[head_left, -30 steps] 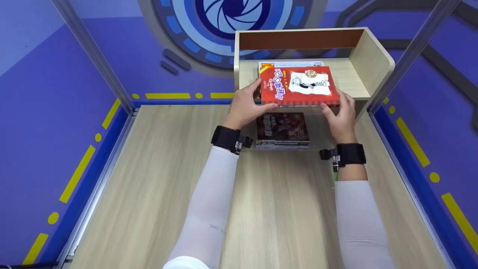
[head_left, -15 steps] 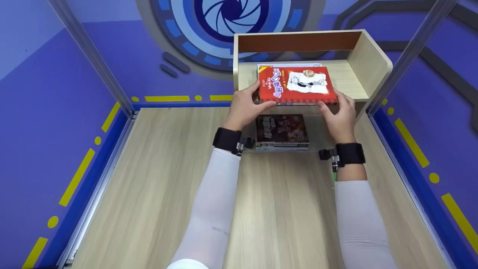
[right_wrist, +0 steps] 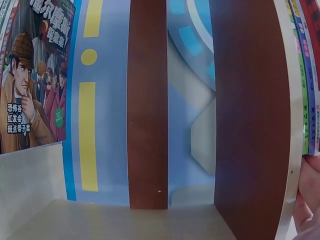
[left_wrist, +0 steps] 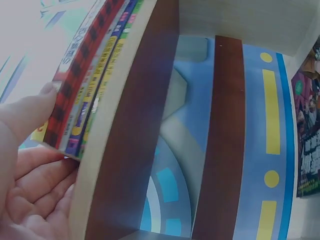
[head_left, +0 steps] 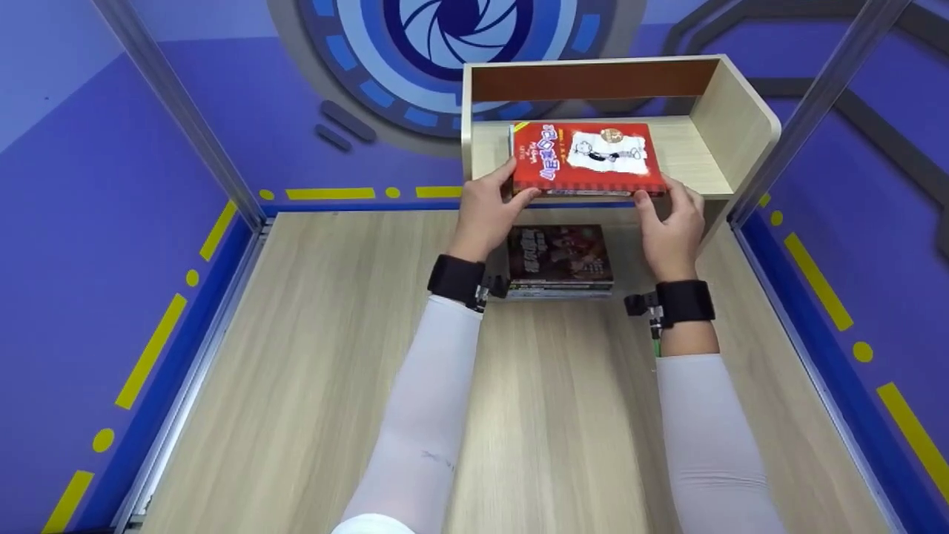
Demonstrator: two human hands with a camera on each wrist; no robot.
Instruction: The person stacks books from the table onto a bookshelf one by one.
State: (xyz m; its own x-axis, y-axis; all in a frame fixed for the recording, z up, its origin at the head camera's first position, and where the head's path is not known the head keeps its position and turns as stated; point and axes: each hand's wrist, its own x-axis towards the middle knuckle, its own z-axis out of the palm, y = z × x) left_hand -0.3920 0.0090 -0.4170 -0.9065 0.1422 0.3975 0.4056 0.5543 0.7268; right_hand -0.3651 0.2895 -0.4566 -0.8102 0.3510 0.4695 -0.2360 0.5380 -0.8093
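A red comic-covered book [head_left: 586, 174] tops a stack of several thinner books, whose coloured spines [left_wrist: 102, 82] show in the left wrist view. This stack lies flat on the upper board of a small wooden shelf [head_left: 700, 144], spines toward me. My left hand [head_left: 485, 211] holds its left end, thumb on the red book's front edge and fingers at the end of the stack. At the right end my right hand [head_left: 673, 233] holds it likewise, thumb at the front corner and fingers along the side. In the right wrist view, its fingers [right_wrist: 312, 182] touch the lower books' ends.
On the lower level lies another stack of books with a dark detective cover [head_left: 560, 256]. The shelf's side panel [head_left: 749, 126] rises to the right of my right hand. A wooden table [head_left: 356, 334] spreads in front, with blue walls around it.
Both hands have moved the red book slightly back, deeper onto the upper board. It now covers the pale book edge that showed behind it.
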